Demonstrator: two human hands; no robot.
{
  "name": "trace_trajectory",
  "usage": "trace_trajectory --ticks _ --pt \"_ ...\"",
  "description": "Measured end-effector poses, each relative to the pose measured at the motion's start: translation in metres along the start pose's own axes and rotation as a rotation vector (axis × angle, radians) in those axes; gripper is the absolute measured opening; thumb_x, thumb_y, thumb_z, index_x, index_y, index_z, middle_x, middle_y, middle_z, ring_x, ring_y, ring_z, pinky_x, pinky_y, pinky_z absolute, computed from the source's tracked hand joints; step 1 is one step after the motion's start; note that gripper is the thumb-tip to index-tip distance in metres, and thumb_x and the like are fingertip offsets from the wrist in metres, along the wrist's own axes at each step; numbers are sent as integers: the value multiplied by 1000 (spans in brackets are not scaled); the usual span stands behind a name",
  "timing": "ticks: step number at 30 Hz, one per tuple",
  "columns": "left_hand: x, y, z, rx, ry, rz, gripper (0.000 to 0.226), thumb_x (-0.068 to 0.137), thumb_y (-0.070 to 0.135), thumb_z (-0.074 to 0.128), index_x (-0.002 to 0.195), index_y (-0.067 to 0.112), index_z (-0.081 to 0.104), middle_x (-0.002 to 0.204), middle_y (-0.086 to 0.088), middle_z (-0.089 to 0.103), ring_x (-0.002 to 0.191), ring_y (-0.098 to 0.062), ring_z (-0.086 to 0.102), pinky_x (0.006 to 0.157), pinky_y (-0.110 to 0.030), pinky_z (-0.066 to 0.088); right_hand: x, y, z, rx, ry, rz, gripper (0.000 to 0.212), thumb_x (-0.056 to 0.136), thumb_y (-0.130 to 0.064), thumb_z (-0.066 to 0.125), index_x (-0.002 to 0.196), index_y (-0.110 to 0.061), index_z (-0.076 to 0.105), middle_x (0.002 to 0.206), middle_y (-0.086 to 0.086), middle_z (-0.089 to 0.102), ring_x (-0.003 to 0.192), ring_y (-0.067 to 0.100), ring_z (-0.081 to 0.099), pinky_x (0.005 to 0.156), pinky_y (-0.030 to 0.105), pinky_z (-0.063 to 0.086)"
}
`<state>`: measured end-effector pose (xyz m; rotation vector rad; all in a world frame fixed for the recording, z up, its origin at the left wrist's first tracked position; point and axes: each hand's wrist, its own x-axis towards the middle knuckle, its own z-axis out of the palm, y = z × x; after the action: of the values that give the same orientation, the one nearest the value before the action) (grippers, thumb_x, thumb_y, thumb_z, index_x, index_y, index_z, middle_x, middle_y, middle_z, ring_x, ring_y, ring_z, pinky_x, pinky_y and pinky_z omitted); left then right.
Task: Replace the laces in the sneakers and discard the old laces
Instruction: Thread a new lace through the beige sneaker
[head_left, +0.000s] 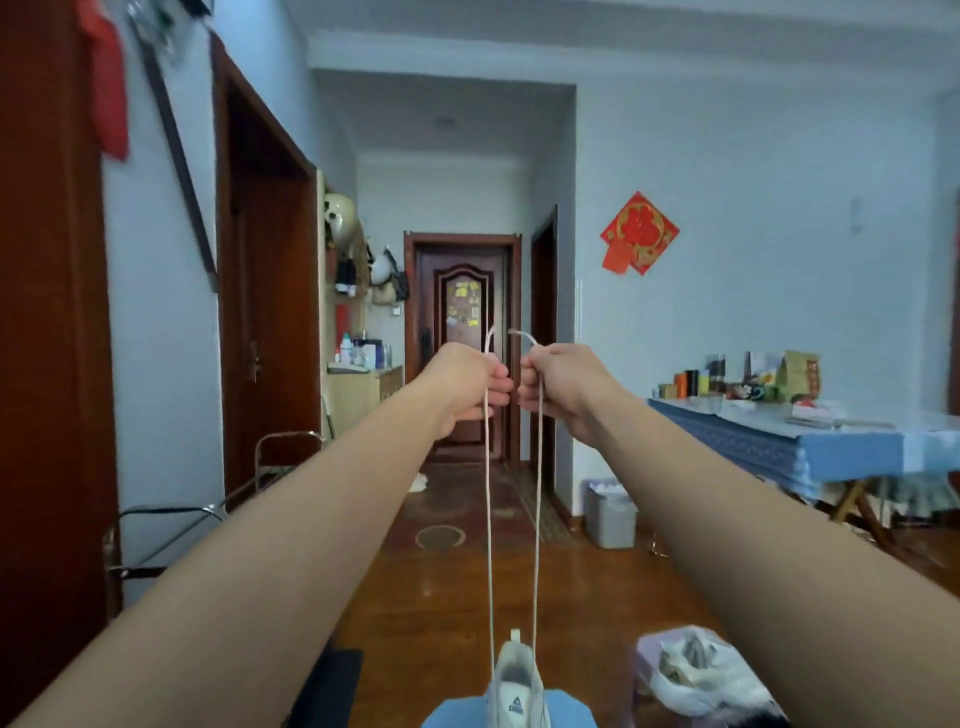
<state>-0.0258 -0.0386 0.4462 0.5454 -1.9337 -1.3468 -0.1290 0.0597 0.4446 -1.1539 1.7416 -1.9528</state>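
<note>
A pale grey sneaker (516, 686) stands at the bottom centre on a light blue surface (452, 713). Two strands of a cream lace (488, 519) run straight up from it. My left hand (467, 382) grips the left strand and my right hand (556, 382) grips the right strand, both arms stretched forward at the same height, fists nearly touching. The lace tips poke out above both fists. The second sneaker (691, 670) lies on a lilac stool at the lower right.
A grey waste bin (609, 512) stands by the wall past the hands. A table with a blue cloth (810, 441) carries several boxes on the right. Metal chair frames (171, 519) line the left wall. Wooden floor runs down the hallway to a door.
</note>
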Motion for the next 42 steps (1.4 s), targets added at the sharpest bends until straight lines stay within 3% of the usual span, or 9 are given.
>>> trace_trajectory --ticks 5,10,19,22,24,28,32,37,42 --pt "-8 42 -8 -12 25 130 29 106 14 42 90 12 66 83 -6 72 75 -16 69 62 -25 57 0 -42 1 -26 48 -145 28 107 -18 42 90 -10 63 72 4 59 64 15 59 78 35 60" --pt "-19 62 -9 86 46 218 28 107 21 46 97 12 70 90 -6 79 84 -18 77 90 -44 60 -4 -57 2 -58 50 -219 29 105 -18 43 88 -10 65 68 2 62 64 16 62 86 47 61" --pt "-35 70 -12 105 -17 177 22 107 13 44 107 6 65 84 -10 72 65 -21 71 70 -39 65 -5 -52 -6 -126 119 -238 28 104 -21 44 86 -13 65 67 1 58 61 18 56 61 36 56" --pt "-33 42 -21 598 -21 140 20 105 12 47 101 8 66 79 -6 65 60 -18 63 57 -30 58 -7 -18 -24 -897 247 -294 21 103 -21 47 89 -14 61 77 0 55 71 20 58 58 29 40" --pt "-38 0 -28 1095 -70 46 21 103 14 51 115 7 67 105 -11 70 90 -27 70 73 -33 55 -12 28 -36 -1314 158 -180 9 98 -14 50 94 -12 58 87 7 55 84 31 61 66 33 43" --pt "-68 -126 -33 1640 -151 -261 35 100 6 49 133 7 57 125 -11 62 111 -34 62 76 -43 46 -39 165 -40 -1284 -219 102 12 94 -20 59 97 -10 65 100 13 70 88 31 65 74 34 51" --pt "-95 -259 -15 1165 23 -220 47 96 2 45 138 23 41 113 -12 62 96 -34 63 70 -40 48 -104 294 -28 -1051 -501 193 10 94 -26 65 88 -18 68 88 5 67 81 23 63 68 29 43" --pt "-140 -345 48 386 110 -250 31 96 3 44 87 25 64 63 5 58 54 -16 48 54 -34 40 -150 373 -5 -790 -400 196 6 86 -27 74 91 -24 73 85 -3 71 85 18 65 76 34 49" --pt "-153 -382 85 350 -129 -405 8 83 29 58 89 33 61 69 16 61 68 -13 57 69 -39 50 -157 392 17 -959 -404 -10 14 89 -30 65 101 -27 71 85 4 72 88 28 64 68 36 45"
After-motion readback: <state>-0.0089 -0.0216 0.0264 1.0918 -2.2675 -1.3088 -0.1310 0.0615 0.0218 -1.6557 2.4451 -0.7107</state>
